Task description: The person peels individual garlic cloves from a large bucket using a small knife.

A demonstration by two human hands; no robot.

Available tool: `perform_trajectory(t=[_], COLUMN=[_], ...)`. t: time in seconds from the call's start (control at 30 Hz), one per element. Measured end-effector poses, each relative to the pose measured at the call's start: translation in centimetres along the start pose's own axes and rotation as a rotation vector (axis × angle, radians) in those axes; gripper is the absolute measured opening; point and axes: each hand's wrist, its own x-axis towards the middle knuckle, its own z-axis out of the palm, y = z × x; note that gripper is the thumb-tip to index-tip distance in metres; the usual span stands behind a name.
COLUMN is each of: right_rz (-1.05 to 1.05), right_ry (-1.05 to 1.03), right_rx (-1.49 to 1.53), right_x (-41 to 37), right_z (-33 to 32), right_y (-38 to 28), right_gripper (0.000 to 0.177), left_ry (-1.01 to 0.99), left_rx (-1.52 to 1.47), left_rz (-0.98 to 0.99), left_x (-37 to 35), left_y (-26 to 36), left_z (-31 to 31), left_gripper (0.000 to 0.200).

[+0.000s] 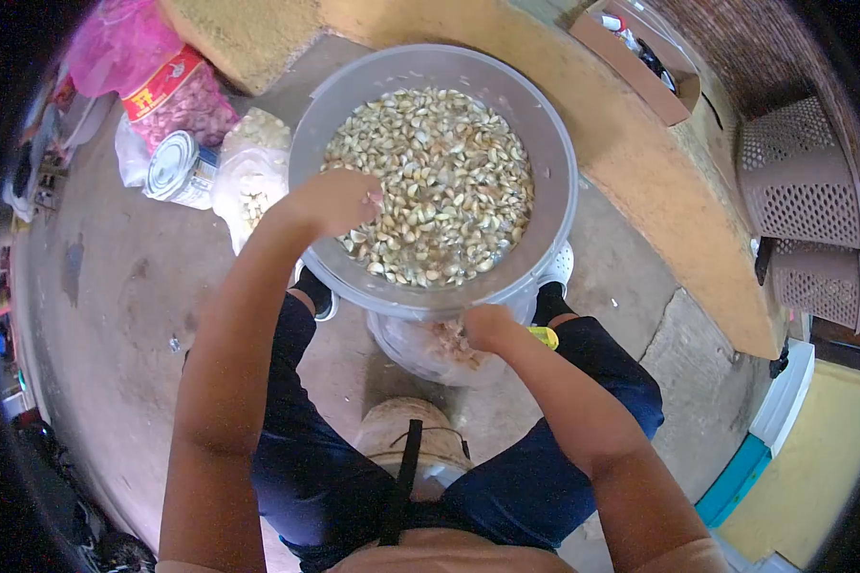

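A large grey tub holds a mass of garlic cloves that look wet. Over the tub's left side is my left hand, its fingers curled together near the cloves. Whatever those fingers hold is hidden. My right hand is closed at the tub's near rim, above a clear plastic bag or container with pale peelings in it. From the heel of that hand sticks out the yellow handle of a small tool; its working end is hidden.
To the left stand a pink mesh bag of garlic, a metal can and a white bag with peeled cloves. A bucket sits between my legs. A ledge, a cardboard box and plastic crates are to the right.
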Motion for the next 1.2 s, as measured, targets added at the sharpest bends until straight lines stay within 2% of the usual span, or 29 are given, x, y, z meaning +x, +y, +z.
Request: perform_trajectory(t=[0.13,0.23,0.33,0.43,0.53,0.63,0.73,0.83,0.93,1.0,1.07,1.13,1.2], right_rz=[-0.004,-0.002,0.004,-0.022,-0.021,-0.059,-0.038,-0.064,-0.091,-0.069,-0.038,-0.020,-0.007], right_ry=[0.024,0.030,0.050,0.074,0.025,0.029,-0.041,-0.080,-0.094,-0.044,0.080,0.172,0.108], right_rx=[0.019,0.104,0.020,0.018,0.038,0.009,0.042,0.052,0.058,0.073,0.106,0.149,0.183], right_x=[-1.1,-1.7,-1.9,-2.5,-3.0,-2.9,-2.4,-2.4,-2.1,-1.8,-2.1,-2.9,-3.0], right_z=[0.8,0.1,0.8,0.8,0.5,1.0,2.0,2.0,2.1,2.8,2.9,1.8,0.9], right_y=[-0.5,-0.8,-0.6,-0.5,-0.7,-0.6,-0.4,-0.6,-0.5,-0.4,-0.7,-1.2,-1.3], right_gripper=[0.017,0.017,0.017,0.018,0.019,0.019,0.019,0.019,0.020,0.023,0.025,0.025,0.026], left_ry=[0.029,-0.061,-0.207,-0.177,-0.185,0.184,0.025,0.138,-0.120,-0.094,0.099,0.443,0.572], left_rx=[0.049,0.154,0.209,0.078,0.219,0.085,0.146,0.119,0.256,0.411,0.101,-0.694,-0.464], left_rz=[-0.018,0.039,0.022,-0.013,-0.101,-0.192,-0.259,-0.246,-0.104,-0.094,-0.255,-0.561,-0.412], left_x=[0.7,1.7,2.7,2.6,4.2,4.2,6.0,7.4,8.7,10.5,12.9,14.2,13.5], left_y=[0.2,1.0,0.4,-1.0,-3.9,-5.9,-8.7,-12.1,-14.4,-15.6,-17.8,-18.8,-17.6], left_z=[2.5,4.0,7.4,9.3,8.3,8.8,11.6,16.2,18.8,21.8,26.2,29.2,29.4], left_gripper=[0.024,0.021,0.019,0.021,0.020,0.021,0.022,0.022,0.022,0.024,0.024,0.023,0.015])
